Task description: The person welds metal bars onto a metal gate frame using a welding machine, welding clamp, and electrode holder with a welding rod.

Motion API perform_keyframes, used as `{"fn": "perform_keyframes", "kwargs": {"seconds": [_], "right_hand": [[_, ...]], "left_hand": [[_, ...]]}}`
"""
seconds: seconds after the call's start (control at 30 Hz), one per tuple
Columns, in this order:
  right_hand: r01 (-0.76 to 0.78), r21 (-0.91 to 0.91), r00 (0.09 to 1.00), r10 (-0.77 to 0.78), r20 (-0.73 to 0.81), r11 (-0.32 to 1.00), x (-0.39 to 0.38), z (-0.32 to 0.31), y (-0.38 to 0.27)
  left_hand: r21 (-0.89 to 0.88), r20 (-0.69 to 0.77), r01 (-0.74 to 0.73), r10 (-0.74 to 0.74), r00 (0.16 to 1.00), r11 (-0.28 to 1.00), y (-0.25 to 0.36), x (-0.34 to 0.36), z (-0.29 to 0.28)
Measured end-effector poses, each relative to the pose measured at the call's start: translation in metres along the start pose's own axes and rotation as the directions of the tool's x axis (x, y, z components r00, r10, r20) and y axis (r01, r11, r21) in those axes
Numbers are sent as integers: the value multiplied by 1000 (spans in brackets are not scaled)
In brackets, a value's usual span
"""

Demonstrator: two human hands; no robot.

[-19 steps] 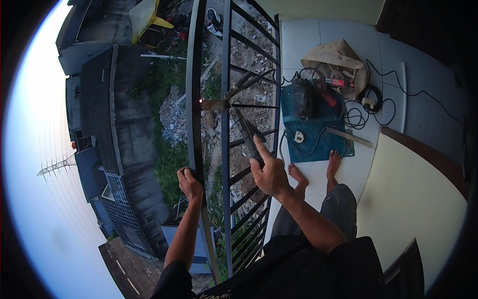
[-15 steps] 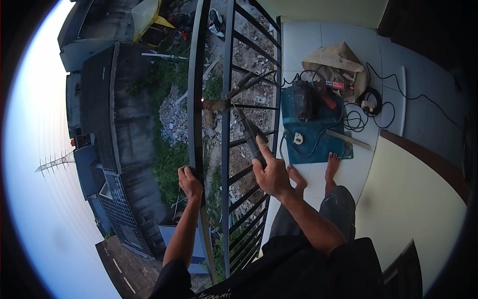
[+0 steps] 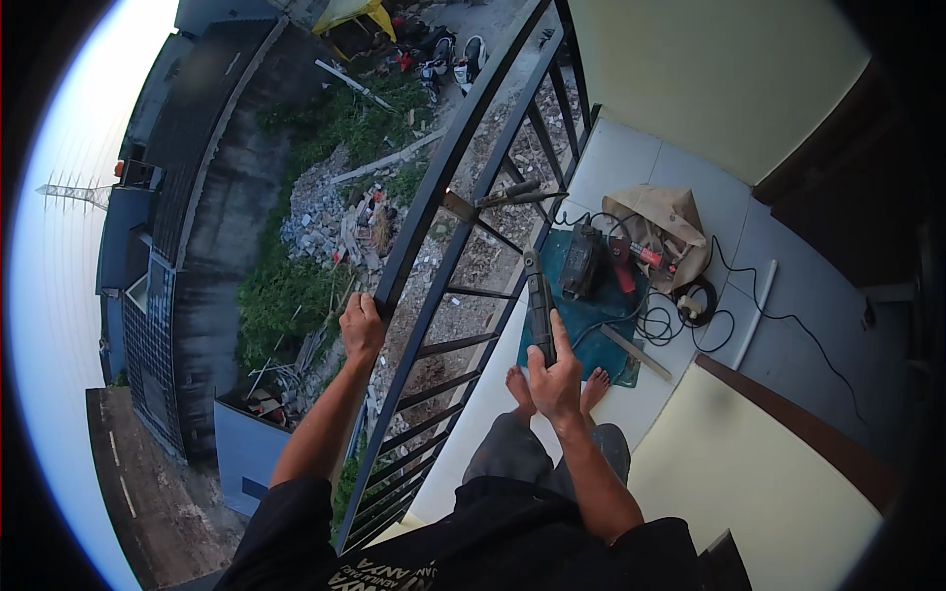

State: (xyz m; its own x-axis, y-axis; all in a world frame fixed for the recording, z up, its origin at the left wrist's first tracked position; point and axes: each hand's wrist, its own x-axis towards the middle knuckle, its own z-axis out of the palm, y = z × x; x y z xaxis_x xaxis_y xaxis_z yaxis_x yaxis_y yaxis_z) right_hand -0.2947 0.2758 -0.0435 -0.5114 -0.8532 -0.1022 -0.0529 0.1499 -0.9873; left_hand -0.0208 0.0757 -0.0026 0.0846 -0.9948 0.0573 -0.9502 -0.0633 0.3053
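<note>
My left hand (image 3: 363, 327) is closed on the outer bar of the dark metal railing (image 3: 424, 212). In my right hand (image 3: 555, 382) is a black welding electrode holder (image 3: 538, 303), gripped by its handle with a finger stretched along it. It is raised beside the railing, apart from it. A short rusty metal piece (image 3: 459, 205) bridges the two upper bars, with a small bright spot at its outer end. Next to that piece, a dark clamp (image 3: 512, 194) is attached to the inner bar. No electrode can be made out in the holder.
A black welding machine (image 3: 583, 258) stands on a teal mat (image 3: 554, 340) beyond my feet. Near it lie a red-and-black power tool (image 3: 623, 264), a brown bag (image 3: 675, 212), coiled cable (image 3: 698, 303) and a flat metal strip (image 3: 636, 353). Outside the railing are rubble (image 3: 330, 212) and parked motorbikes.
My right hand has drawn the electrode holder back from the joint, toward me and the tiled floor. The bright spot is dimmer. The view has turned; my left hand stays on the railing.
</note>
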Motion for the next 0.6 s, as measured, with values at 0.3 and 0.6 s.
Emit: {"fn": "perform_keyframes", "kwargs": {"seconds": [0.3,0.6], "right_hand": [[-160,-125,987,159,-20,979,-41,-53,-1],[-56,-126,996,46,-81,990,-75,-108,-12]], "left_hand": [[-55,28,30,-29,999,998,7,-1,-7],[-149,93,93,-79,993,984,4,-7,-13]]}}
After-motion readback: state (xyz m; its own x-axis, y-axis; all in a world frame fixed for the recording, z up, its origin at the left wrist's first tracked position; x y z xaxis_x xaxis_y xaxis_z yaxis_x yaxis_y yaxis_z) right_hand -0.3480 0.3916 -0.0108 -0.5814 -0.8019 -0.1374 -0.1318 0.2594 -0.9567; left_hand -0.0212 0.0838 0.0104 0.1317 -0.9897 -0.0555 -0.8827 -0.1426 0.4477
